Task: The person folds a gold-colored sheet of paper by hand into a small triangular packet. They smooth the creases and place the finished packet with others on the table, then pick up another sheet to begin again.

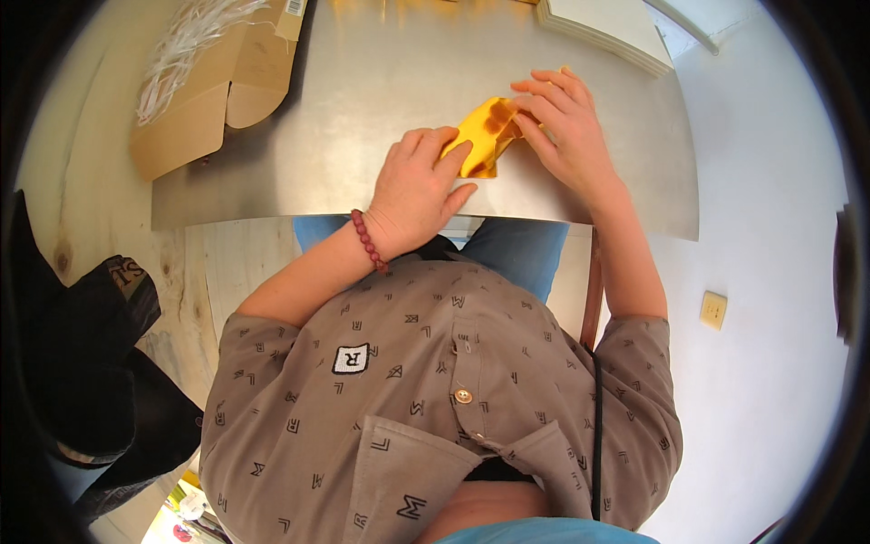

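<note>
A shiny golden-yellow piece of foil or foil-like wrapping lies near the front edge of a metal-topped table. On its lower left end rest the fingers of my left hand, thumb spread apart from them; a red bead bracelet circles that wrist. The fingertips and thumb of my right hand pinch the upper right end of the yellow piece. A bit of yellow also shows behind the right fingers. Whether something lies inside the wrapping cannot be told.
An open cardboard box with shredded clear plastic strips stands at the upper left. Stacked white boards or sheets lie at the upper right. A wall socket is on the right. Dark clothing shows at the left.
</note>
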Tool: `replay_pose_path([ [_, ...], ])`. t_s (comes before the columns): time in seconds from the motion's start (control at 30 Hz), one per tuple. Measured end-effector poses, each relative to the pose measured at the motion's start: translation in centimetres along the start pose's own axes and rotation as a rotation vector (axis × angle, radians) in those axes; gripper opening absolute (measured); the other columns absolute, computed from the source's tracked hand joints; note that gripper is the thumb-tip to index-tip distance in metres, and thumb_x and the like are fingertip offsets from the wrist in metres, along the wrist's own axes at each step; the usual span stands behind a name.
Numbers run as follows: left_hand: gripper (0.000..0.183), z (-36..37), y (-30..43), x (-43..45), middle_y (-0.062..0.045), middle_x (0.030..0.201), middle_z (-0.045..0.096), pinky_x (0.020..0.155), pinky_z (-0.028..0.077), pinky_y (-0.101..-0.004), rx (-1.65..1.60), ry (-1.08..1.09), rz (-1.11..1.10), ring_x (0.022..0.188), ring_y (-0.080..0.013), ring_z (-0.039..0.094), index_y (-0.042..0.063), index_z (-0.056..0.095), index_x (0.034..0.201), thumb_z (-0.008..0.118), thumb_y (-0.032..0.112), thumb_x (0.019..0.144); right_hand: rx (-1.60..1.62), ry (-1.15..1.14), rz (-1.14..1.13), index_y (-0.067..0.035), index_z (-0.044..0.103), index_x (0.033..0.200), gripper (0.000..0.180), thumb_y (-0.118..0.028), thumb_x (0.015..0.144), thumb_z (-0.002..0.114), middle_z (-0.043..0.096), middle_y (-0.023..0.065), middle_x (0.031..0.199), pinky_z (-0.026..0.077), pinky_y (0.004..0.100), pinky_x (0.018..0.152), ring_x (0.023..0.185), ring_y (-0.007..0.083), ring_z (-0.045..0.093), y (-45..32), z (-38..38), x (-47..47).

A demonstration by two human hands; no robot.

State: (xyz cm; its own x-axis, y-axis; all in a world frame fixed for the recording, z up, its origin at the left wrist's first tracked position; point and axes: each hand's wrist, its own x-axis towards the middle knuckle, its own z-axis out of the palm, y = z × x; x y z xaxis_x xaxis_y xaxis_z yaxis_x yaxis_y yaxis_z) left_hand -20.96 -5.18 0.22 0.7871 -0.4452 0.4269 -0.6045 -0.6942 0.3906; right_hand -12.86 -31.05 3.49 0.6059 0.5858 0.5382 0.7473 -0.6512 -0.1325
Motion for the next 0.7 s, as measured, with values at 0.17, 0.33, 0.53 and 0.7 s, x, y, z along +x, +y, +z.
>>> replay_pose_path([
  [0.17,0.050,0.1,0.8,-0.6,-0.013,0.137,0.062,0.105,0.049,-0.0452,-0.089,-0.005,-0.003,0.126,-0.0341,0.056,0.001,0.066,0.133,0.081,0.023,0.090,0.010,0.002,0.152,-0.009,0.075,0.115,0.027,-0.025,0.093,0.077,0.070,0.0097,0.131,0.035,0.0580,0.122,0.132,0.0322,0.058,0.7,3.5,0.5],
  [0.33,0.047,0.3,1.0,-1.1,-0.011,0.140,0.064,0.111,0.048,-0.0436,-0.174,-0.006,0.020,0.128,-0.0344,0.056,0.002,0.069,0.132,0.082,0.018,0.089,0.013,0.053,0.220,-0.008,0.074,0.115,0.034,-0.028,0.089,0.080,0.070,0.0121,0.128,0.038,0.0544,0.117,0.128,0.0335,0.058,0.6,4.0,0.1],
  [0.53,0.047,0.3,1.1,-1.0,-0.010,0.139,0.066,0.110,0.049,-0.0424,-0.189,0.006,0.039,0.128,-0.0332,0.057,0.002,0.070,0.131,0.083,0.016,0.088,-0.038,0.059,0.211,-0.007,0.074,0.113,0.034,-0.028,0.088,0.081,0.071,0.0107,0.125,0.039,0.0518,0.115,0.125,0.0328,0.059,0.6,3.9,0.0],
  [0.7,0.047,0.4,1.3,-0.9,-0.009,0.138,0.066,0.109,0.049,-0.0419,-0.200,0.016,0.048,0.126,-0.0327,0.058,0.002,0.070,0.131,0.083,0.014,0.087,-0.050,0.052,0.241,-0.008,0.074,0.112,0.033,-0.029,0.088,0.081,0.072,0.0087,0.123,0.038,0.0520,0.116,0.125,0.0318,0.060,0.8,4.0,-0.4],
])
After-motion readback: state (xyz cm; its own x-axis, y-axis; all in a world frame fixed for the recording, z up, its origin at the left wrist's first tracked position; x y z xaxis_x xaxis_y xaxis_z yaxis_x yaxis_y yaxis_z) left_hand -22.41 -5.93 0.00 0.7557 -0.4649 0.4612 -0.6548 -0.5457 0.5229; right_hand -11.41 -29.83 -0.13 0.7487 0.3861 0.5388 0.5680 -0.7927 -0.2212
